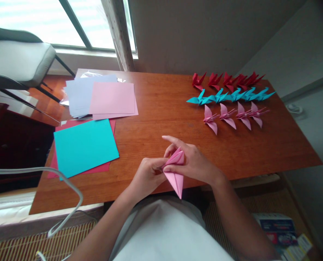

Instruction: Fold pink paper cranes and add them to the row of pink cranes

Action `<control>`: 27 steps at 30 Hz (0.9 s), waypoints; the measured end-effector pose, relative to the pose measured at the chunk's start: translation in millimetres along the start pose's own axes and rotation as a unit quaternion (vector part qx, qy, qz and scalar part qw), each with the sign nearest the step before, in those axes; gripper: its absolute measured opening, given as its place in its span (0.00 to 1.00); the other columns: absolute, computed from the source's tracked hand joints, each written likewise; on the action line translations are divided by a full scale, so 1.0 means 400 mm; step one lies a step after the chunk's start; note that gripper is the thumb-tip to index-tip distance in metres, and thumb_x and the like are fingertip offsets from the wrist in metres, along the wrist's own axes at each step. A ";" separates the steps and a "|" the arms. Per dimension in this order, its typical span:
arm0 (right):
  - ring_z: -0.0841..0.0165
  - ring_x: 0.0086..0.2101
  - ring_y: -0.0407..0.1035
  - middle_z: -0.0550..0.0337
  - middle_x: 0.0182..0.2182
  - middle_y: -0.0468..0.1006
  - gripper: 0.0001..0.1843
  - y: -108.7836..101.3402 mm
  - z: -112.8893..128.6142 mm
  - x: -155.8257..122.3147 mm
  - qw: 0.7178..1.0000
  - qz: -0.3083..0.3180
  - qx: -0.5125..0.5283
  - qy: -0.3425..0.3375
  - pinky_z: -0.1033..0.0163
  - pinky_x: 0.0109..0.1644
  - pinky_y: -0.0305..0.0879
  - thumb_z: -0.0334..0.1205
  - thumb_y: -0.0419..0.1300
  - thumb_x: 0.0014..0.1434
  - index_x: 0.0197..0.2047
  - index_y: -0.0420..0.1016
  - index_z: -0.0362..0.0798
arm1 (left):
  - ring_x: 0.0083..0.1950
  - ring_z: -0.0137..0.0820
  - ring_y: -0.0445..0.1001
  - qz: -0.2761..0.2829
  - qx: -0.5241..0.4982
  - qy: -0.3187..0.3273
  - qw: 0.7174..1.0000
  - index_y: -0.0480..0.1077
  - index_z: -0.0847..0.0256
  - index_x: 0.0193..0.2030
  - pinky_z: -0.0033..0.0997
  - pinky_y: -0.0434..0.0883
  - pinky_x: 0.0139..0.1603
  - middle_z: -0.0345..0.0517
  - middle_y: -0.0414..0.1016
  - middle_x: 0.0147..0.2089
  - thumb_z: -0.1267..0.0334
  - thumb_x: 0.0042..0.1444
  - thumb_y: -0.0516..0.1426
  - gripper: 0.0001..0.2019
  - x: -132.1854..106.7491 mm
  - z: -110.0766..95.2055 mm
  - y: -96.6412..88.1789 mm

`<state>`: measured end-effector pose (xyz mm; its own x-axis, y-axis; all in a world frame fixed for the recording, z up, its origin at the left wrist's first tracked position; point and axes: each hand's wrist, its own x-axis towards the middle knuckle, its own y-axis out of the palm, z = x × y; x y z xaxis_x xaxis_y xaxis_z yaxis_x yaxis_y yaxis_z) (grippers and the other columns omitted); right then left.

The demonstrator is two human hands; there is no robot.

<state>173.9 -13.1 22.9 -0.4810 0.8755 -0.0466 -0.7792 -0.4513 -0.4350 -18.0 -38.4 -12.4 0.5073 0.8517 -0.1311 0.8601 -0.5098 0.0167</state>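
Note:
A partly folded pink origami crane (pixel 175 177) is held over the table's near edge, close to my body. My left hand (pixel 150 173) pinches its left corner between thumb and fingers. From the right, my right hand (pixel 192 161) grips the folded paper, its thumb lying across the front and its index finger stretched out to the left. One pointed flap hangs downward and another points up. The fingers behind the paper are partly hidden.
Rows of finished cranes stand at the right: red (pixel 214 80), turquoise (pixel 220 96) and pink (pixel 227 116). At the left lie pink sheets (pixel 112 98), pale sheets (pixel 78 96) and a turquoise sheet (pixel 86 146) over red paper (pixel 52 165). A white cable (pixel 74 186) loops at the lower left.

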 end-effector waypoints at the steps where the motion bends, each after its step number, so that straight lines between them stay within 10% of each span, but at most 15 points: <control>1: 0.69 0.40 0.76 0.64 0.42 0.81 0.41 -0.001 -0.002 0.000 1.000 0.000 0.003 -0.003 0.63 0.50 0.70 0.43 0.73 0.56 0.69 0.62 0.54 | 0.29 0.23 0.59 0.000 0.008 0.006 1.000 0.75 0.69 0.31 0.19 0.60 0.28 0.37 0.61 0.26 0.61 0.59 0.62 0.11 -0.001 -0.002 0.000; 27: 0.68 0.44 0.76 0.61 0.45 0.81 0.37 0.008 -0.009 0.003 0.998 0.033 0.044 -0.023 0.62 0.53 0.70 0.45 0.71 0.58 0.67 0.64 0.51 | 0.28 0.23 0.61 -0.026 0.044 0.019 0.999 0.78 0.69 0.32 0.19 0.61 0.28 0.38 0.65 0.25 0.63 0.57 0.62 0.09 -0.005 0.003 0.000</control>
<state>172.4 -12.8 18.1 -0.5487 0.8355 -0.0301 -0.7764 -0.5226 -0.3524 -19.2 -40.3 -13.3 0.4651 0.8805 -0.0914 0.8784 -0.4718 -0.0758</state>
